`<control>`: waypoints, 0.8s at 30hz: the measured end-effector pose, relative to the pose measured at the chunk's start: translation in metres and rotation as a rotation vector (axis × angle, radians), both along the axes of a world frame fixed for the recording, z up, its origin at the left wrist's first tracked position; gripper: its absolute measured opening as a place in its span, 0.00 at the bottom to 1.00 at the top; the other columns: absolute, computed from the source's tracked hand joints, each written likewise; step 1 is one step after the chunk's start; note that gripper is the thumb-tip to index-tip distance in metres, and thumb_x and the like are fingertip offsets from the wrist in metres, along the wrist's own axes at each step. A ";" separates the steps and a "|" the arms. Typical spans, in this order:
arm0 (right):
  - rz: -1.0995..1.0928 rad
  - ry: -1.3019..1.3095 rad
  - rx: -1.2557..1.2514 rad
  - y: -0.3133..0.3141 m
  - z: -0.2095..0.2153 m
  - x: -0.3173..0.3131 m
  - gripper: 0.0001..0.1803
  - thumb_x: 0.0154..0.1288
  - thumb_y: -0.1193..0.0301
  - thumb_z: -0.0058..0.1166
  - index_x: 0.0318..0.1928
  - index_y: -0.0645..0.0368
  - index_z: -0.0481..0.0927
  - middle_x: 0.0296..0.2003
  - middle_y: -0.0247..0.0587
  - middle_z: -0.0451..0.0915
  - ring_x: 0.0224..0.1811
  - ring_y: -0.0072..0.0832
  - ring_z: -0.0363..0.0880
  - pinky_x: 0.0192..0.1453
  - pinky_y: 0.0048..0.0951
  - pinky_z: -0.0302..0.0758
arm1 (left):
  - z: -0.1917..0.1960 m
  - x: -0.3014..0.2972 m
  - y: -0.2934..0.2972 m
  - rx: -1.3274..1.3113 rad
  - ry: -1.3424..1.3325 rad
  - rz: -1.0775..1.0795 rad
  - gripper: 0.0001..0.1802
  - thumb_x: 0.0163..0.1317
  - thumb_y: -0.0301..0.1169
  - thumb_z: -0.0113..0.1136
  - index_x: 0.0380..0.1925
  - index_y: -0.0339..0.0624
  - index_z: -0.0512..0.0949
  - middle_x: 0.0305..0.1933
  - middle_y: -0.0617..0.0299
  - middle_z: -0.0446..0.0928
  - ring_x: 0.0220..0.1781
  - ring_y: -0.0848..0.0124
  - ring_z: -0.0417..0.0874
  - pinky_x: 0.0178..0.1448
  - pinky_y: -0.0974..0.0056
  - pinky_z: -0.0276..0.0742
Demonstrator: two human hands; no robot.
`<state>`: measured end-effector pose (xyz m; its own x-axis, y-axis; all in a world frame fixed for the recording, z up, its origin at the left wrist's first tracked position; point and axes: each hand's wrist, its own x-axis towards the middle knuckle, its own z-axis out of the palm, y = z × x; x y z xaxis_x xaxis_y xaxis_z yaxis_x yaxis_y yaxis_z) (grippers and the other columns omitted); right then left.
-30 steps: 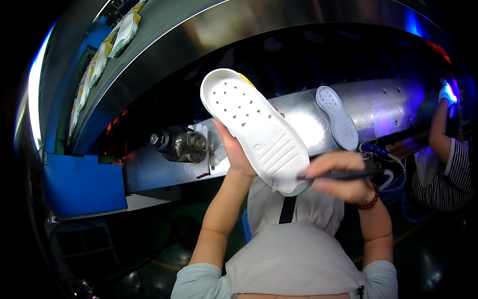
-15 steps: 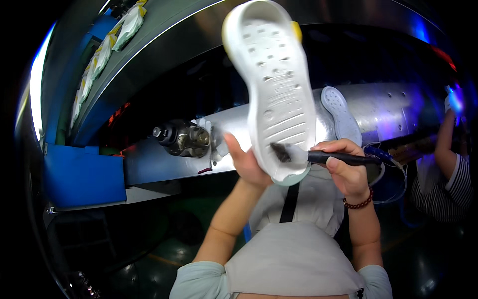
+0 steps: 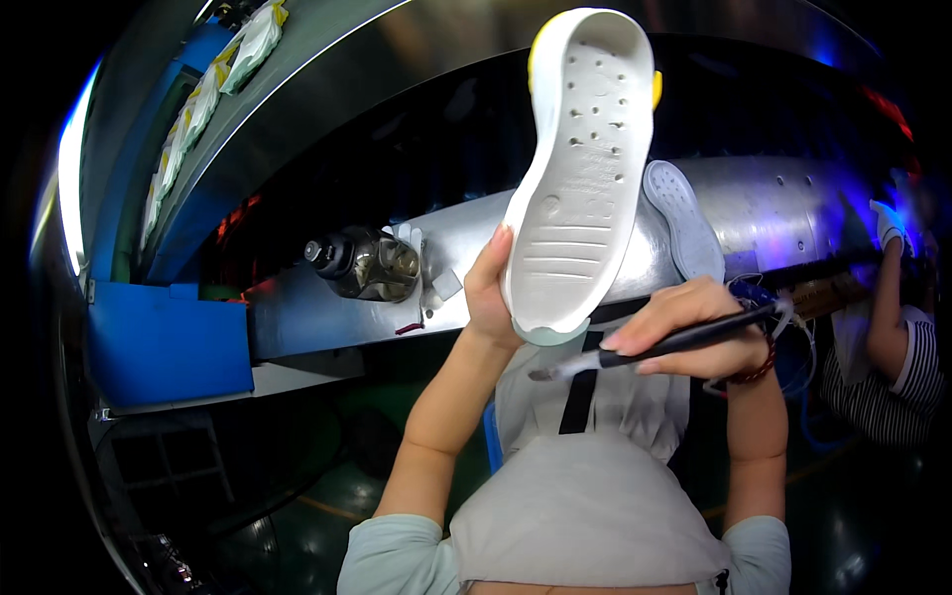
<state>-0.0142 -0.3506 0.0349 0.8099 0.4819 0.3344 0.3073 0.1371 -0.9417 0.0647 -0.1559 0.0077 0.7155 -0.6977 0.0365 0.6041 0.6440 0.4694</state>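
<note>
"What is in front of you?"

"A white shoe sole (image 3: 573,213), raised above a metal bench (image 3: 764,203), with its hollow inner face toward me. Small holes dot its upper half, ridges cross its lower half, and yellow shows at its upper sides."

"Where are your hands?"

"My left hand (image 3: 489,302) grips the sole's lower left edge, thumb along the rim; the other fingers are mostly hidden. My right hand (image 3: 699,332), to the lower right of the sole, is closed around the black handle of a brush (image 3: 684,339), held much like a pen. The bristle tip is just below the sole's lower end, with a gap between."

"And around that?"

"Right of the white sole, a pale second sole (image 3: 684,220) lies on the bench. Well to its left is a dark see-through bottle (image 3: 382,265) with a black cap, and farther left a blue housing (image 3: 178,347). Below it is my grey apron (image 3: 585,501). Far to its right, another person's gloved hand (image 3: 888,226) is near a blue-violet glow; what it holds, I cannot tell."
</note>
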 end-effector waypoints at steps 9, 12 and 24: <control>-0.085 -0.016 -0.016 -0.004 -0.004 -0.001 0.10 0.44 0.80 0.58 0.32 0.63 0.79 0.33 0.44 0.79 0.38 0.34 0.78 0.45 0.29 0.74 | 0.010 0.001 0.001 0.297 -0.107 -0.182 0.30 0.57 0.44 0.39 0.55 0.33 0.57 0.52 0.48 0.66 0.51 0.61 0.71 0.55 0.61 0.67; -0.301 -0.055 -0.058 0.001 -0.011 -0.002 0.10 0.45 0.80 0.58 0.32 0.62 0.79 0.33 0.43 0.79 0.38 0.33 0.78 0.45 0.27 0.74 | 0.015 0.006 -0.001 0.343 -0.039 -0.270 0.30 0.57 0.45 0.40 0.54 0.33 0.59 0.51 0.48 0.67 0.50 0.61 0.72 0.54 0.61 0.68; -0.001 -0.163 -0.319 -0.016 0.001 -0.003 0.09 0.46 0.80 0.57 0.32 0.61 0.78 0.35 0.42 0.79 0.39 0.32 0.78 0.43 0.27 0.74 | 0.039 0.011 0.009 0.888 -0.064 -0.438 0.34 0.51 0.49 0.50 0.51 0.31 0.63 0.48 0.43 0.67 0.47 0.61 0.72 0.44 0.62 0.72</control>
<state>-0.0175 -0.3670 0.0355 0.7590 0.5820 0.2919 0.4567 -0.1565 -0.8758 0.0757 -0.1472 0.0463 0.4027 -0.6925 -0.5985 0.6615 -0.2317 0.7132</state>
